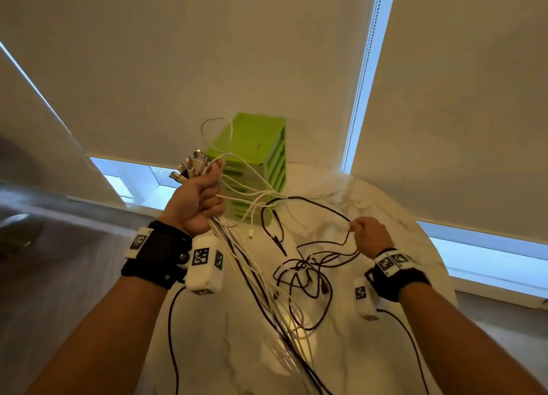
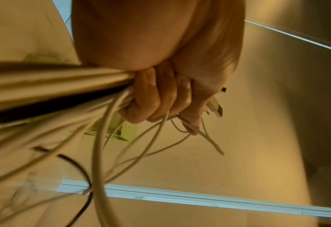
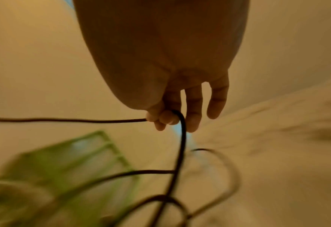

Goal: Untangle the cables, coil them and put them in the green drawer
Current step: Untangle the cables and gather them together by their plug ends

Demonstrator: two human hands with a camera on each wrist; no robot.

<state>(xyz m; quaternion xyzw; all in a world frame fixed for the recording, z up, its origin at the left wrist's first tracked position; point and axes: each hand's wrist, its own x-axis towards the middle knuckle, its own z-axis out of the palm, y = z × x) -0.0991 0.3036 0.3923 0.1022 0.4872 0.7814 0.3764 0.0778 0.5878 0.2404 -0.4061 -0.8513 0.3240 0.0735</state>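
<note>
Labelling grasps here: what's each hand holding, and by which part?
Left hand grips the cable bundle just below its plug ends. Right hand pinches one black cable mid-length between thumb and fingertips.

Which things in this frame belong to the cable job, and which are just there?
Job: cable bundle gripped by left hand; black cable pinched by right hand; green drawer unit.
Just there: marble table; window blinds.

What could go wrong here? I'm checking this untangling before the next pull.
The right hand pinches the black cable, which runs into a knot on the marble table; pulling could tighten it. White cables from the left hand drape against the green drawer unit and might snag or drag it.
</note>
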